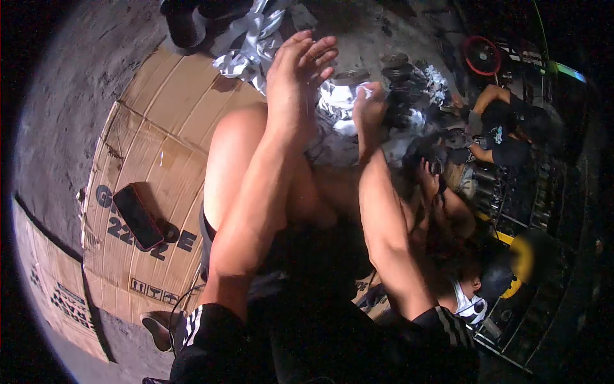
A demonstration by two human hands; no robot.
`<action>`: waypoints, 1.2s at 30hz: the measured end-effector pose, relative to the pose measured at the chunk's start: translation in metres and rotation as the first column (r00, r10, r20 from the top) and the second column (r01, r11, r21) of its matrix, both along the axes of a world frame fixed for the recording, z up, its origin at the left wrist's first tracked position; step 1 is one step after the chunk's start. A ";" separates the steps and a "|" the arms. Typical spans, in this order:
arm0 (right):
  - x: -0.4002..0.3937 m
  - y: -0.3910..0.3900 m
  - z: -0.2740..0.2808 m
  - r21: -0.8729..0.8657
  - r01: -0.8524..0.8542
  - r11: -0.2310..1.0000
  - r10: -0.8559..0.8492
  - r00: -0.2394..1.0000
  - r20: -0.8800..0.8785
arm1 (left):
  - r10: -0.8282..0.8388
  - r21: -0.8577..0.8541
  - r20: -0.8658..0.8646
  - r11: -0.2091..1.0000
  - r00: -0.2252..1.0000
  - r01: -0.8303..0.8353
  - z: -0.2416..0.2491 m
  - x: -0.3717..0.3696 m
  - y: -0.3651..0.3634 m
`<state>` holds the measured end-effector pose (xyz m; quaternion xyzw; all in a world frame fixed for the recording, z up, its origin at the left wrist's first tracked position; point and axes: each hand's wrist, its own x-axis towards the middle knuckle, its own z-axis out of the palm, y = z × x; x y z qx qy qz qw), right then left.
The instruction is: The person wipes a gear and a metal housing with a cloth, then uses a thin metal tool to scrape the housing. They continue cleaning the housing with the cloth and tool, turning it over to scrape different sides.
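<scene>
My left hand (302, 61) is raised with its fingers apart and holds nothing that I can see. To its right, my right hand (369, 109) is closed on a piece of white cloth (344, 97), gripping it near its right side. Behind my left hand, more white cloth strips (249, 48) lie in a loose heap on the floor. Round dark metal parts (395, 61) sit just beyond my right hand, some of them stacked.
Flattened cardboard (137, 160) lies at the left, with a dark phone (137, 216) on it. A shoe (158, 331) is below. Co-workers (492, 134) sit at the right near metal parts and a red-rimmed round object (482, 56). A black container (184, 25) stands at the top.
</scene>
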<state>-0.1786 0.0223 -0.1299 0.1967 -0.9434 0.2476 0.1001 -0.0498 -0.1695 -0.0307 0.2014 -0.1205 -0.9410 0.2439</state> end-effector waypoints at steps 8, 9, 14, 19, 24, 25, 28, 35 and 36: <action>0.025 -0.012 0.009 0.026 0.079 0.996 -0.081 0.996 0.048 | 0.039 -0.002 0.028 0.999 0.999 -0.039 -0.003 -0.001 -0.004; 0.022 -0.014 0.011 0.041 0.222 0.974 -0.226 0.967 0.120 | 0.023 -0.014 0.000 1.000 1.000 -0.023 -0.005 0.000 -0.003; 0.016 -0.005 -0.005 0.099 0.074 0.992 -0.068 0.995 -0.067 | -0.017 0.011 0.048 1.000 0.999 0.017 -0.009 0.003 -0.001; 0.015 0.012 0.015 -0.077 0.016 0.997 -0.013 0.999 0.034 | -0.007 -0.013 0.036 1.000 0.999 0.007 -0.004 0.005 0.005; 0.011 0.007 0.019 -0.082 -0.131 0.988 0.142 0.977 0.156 | -0.005 -0.060 0.013 0.998 1.000 0.006 -0.009 -0.001 0.007; 0.010 0.009 0.014 -0.084 -0.130 0.988 0.143 0.976 0.162 | -0.005 -0.083 0.004 0.997 1.000 0.006 -0.008 0.001 0.009; 0.014 0.001 0.006 -0.173 -0.088 0.981 0.081 0.995 -0.051 | -0.006 -0.088 0.035 0.996 0.999 0.009 -0.015 0.004 0.011; 0.085 0.058 0.001 -0.213 -0.220 0.952 0.276 0.917 0.289 | -0.013 -0.025 0.021 1.000 1.000 0.014 -0.010 0.004 0.008; 0.084 0.098 -0.037 -0.103 -0.322 0.941 0.338 0.911 0.238 | -0.047 0.000 0.039 0.999 0.998 0.047 -0.010 0.004 0.009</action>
